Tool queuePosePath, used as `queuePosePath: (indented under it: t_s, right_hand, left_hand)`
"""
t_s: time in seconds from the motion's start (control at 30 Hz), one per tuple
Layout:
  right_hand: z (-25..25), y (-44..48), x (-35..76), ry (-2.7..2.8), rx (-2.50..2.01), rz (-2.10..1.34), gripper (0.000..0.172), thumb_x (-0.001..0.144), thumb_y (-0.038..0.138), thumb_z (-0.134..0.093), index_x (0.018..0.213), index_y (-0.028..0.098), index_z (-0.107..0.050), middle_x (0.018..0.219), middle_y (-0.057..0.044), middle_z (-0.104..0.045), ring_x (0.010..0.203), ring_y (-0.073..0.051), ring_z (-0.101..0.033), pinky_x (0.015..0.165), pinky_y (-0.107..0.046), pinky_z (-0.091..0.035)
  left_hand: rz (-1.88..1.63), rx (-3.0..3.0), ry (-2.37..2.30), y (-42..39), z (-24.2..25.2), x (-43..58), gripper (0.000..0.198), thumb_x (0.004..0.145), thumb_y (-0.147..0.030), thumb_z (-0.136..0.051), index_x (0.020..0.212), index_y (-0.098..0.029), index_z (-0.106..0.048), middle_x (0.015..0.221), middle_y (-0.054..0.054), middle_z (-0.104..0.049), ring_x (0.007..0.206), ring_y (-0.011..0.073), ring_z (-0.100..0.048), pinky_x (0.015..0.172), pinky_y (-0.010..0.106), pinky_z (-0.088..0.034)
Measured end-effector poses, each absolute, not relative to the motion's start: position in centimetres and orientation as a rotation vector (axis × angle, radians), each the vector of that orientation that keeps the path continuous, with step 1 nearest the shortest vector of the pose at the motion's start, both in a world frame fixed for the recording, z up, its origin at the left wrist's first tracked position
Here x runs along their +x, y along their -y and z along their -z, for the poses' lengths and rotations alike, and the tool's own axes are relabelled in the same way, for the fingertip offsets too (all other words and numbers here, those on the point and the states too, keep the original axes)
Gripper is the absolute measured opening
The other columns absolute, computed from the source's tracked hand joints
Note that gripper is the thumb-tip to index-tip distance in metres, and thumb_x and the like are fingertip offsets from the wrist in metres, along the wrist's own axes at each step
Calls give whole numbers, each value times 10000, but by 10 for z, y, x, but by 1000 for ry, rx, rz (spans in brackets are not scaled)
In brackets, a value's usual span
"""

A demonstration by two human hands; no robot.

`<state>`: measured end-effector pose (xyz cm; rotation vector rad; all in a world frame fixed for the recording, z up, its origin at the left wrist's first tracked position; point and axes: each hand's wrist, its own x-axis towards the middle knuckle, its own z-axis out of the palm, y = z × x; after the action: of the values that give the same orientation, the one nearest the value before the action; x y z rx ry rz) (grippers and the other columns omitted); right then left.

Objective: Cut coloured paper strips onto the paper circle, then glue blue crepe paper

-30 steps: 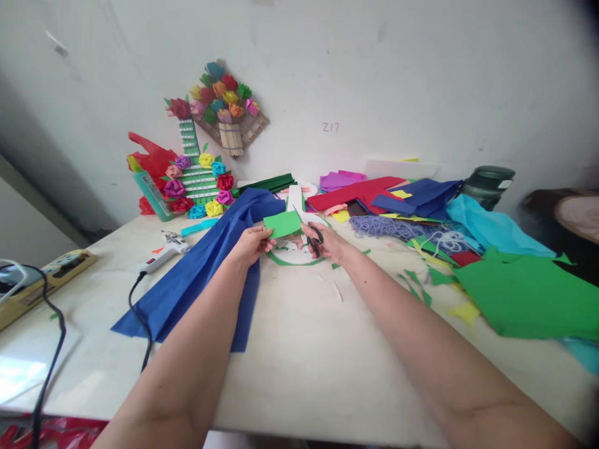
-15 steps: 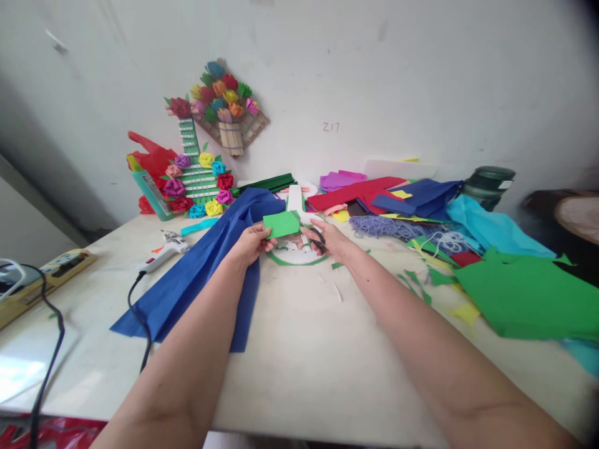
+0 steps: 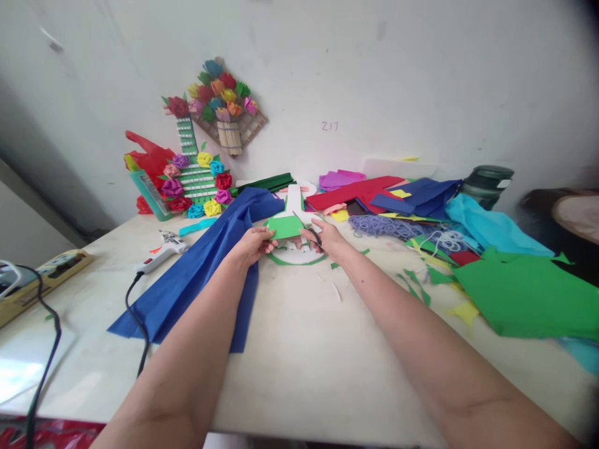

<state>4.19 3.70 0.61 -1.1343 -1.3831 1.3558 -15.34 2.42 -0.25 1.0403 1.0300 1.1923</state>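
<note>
Head view: left hand [image 3: 253, 244] pinches the light, floppy green paper [image 3: 284, 227] by its edge, while right hand [image 3: 329, 240] grips scissors [image 3: 314, 236].

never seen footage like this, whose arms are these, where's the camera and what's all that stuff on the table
No machine here: these are a person's two bare arms, seen by one camera worn on the head, looking forward and down. The left hand pinches a small green paper piece. The right hand holds scissors at that paper's edge. Both hover over a pale table. On it lie a long blue sheet, a glue gun with its cord, a big green sheet, purple yarn and green scraps. Paper-flower crafts lean against the wall.
</note>
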Motion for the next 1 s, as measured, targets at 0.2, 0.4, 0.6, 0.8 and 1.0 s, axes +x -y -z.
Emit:
queuePosePath:
  t_s: [0.2,0.4,0.6,0.8,1.0]
  right_hand:
    - [-7,-37,48,1376,-1077,-1486,734,737,352,-631,1344,149,-270,449,79,-498,338,-69,-439,319,-150,-353]
    - [-16,-27,52,1500,-1097,-1552,690,756,482,-567,1318,173,-314,483,38,-550,354,-84,-489,294,-139,-290]
    - [-16,-24,42,1468,-1095,-1540,728,727,464,-607,1320,159,-315,501,47,-539,382,-85,-491,318,-156,-360]
    - [-11,-27,38,1407,-1100,-1511,804,693,477,-635,1335,152,-276,502,57,-527,405,-94,-496,349,-187,-426]
    - [-5,-31,38,1405,-1090,-1465,813,674,455,-664,1324,136,-295,499,57,-535,387,-82,-479,333,-179,-415]
  left_hand:
    - [-1297,1015,-1038,-28,7,-158,158,732,-135,-575,618,-129,-465,488,37,-578,347,59,-476,320,133,-343]
    - [-1394,989,-1033,-28,9,-155,156,751,-166,-576,648,-128,-465,518,54,-602,373,74,-513,362,146,-395]
    - [-1411,970,-1016,-24,4,-138,177,817,-136,-473,642,-128,-445,501,53,-599,372,81,-522,389,162,-424]
    - [-1401,948,-1025,-23,1,-128,175,831,-125,-453,656,-123,-445,489,43,-587,369,75,-514,397,163,-421]
    - [-1396,946,-1019,-26,3,-131,169,830,-117,-448,662,-121,-448,489,45,-587,367,75,-511,387,159,-412]
